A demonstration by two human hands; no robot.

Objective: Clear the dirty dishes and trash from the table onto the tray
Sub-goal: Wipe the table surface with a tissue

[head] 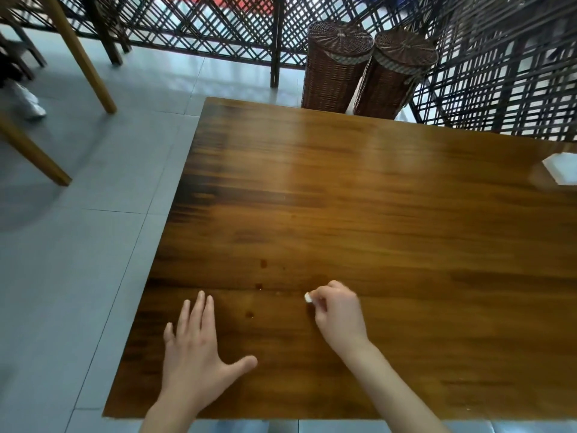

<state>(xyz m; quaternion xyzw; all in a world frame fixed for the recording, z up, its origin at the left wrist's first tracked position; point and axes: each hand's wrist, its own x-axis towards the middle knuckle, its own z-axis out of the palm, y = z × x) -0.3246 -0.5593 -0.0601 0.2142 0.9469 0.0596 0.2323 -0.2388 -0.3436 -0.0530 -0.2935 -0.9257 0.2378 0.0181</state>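
1. Brown, glossy wood fills most of my view: the surface (374, 189), its left edge running along a grey tiled floor (78, 245).
2. Between the thumb and curled fingertips of my right hand (338, 310) I pinch a small white scrap (308, 297), held just above the wood near the front of the surface.
3. Dark drops (263, 263) dot the wood just left of that scrap, between my two hands.
4. My left hand (195, 351) lies released, fingers straight and spread, palm down over the near left corner of the surface.
5. At the far right edge a white object (560, 165) is cut off by the frame; I cannot tell what it is.
6. Beyond the far edge stand two brown wicker baskets (335, 67) with woven lids, side by side, touching.
7. Behind them runs a dark lattice screen (218, 26).
8. To the far left are pale wooden furniture legs (84, 57) and a white shoe (28, 101) on the floor.
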